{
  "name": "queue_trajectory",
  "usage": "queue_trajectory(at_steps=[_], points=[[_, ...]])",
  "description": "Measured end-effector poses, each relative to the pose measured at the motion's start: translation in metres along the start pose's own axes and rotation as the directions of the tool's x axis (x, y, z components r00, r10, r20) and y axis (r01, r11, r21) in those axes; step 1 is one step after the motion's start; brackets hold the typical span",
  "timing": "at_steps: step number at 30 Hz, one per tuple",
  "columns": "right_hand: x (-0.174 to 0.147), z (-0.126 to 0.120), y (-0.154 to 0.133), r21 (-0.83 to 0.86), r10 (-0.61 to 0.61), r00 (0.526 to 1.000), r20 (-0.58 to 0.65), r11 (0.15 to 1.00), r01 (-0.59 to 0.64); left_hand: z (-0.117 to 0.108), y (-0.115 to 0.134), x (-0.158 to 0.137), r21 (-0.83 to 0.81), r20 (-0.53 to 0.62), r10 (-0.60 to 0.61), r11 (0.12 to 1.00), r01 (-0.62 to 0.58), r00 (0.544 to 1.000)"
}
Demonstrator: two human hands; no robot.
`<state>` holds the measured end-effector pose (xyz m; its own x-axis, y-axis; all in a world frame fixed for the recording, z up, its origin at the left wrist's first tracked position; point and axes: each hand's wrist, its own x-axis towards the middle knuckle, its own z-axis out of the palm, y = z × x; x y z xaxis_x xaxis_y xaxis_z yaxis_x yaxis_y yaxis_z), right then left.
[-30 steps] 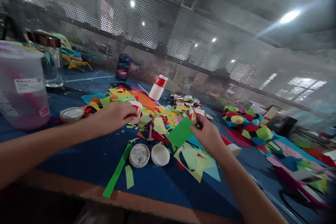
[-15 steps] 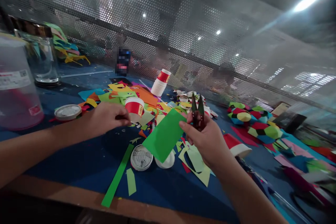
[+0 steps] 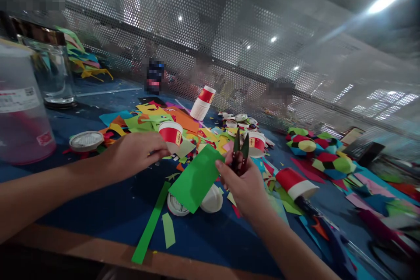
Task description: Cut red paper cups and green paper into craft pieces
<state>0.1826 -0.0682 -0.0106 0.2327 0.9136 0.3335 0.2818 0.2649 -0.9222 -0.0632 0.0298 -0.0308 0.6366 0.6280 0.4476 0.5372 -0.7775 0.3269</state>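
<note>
My right hand (image 3: 244, 183) is closed around a small pair of dark-bladed snips (image 3: 241, 151), blades up and parted. Its thumb and fingers also pinch one corner of a green paper rectangle (image 3: 197, 179). That paper hangs tilted over two round white lids, one printed (image 3: 177, 205) and partly covered, the other plain (image 3: 212, 199). To the left, my left hand (image 3: 142, 151) hovers with curled fingers and nothing visible in them, close to a red-and-white paper cup (image 3: 170, 135). A long green strip (image 3: 151, 223) and a pale green scrap (image 3: 169, 229) lie below.
Colourful paper scraps (image 3: 149, 118) cover the table's middle, with stacked cups (image 3: 202, 103) behind. A plastic tub (image 3: 22, 127) and glass jar (image 3: 54, 70) stand left. Right are a tipped red cup (image 3: 290, 181), a blue tool (image 3: 328, 232) and patterned paper balls (image 3: 333, 164).
My right hand has moved left and slightly down with the green paper and snips, covering more of the printed lid. My left hand has shifted slightly right.
</note>
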Motion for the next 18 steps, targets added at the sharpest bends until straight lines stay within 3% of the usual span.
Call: queue_trajectory(at_steps=[6,9,13,18], points=[[-0.008,0.01,0.0,0.044,0.005,0.999,-0.034,0.999,-0.004,-0.006,0.018,0.001,-0.079,-0.046,-0.044,0.996,0.04,0.998],[-0.011,0.011,0.001,0.064,0.012,0.998,-0.061,0.998,-0.008,-0.005,0.028,-0.001,-0.208,0.057,-0.113,0.97,0.123,0.992],[-0.014,0.014,0.0,0.105,0.019,0.996,-0.081,0.994,-0.011,0.0,0.041,-0.007,-0.474,0.331,-0.149,0.828,0.301,0.932],[-0.016,0.015,0.002,0.17,0.041,0.996,-0.077,0.985,-0.028,0.004,0.049,-0.009,-0.661,0.394,-0.179,0.627,0.413,0.902]])
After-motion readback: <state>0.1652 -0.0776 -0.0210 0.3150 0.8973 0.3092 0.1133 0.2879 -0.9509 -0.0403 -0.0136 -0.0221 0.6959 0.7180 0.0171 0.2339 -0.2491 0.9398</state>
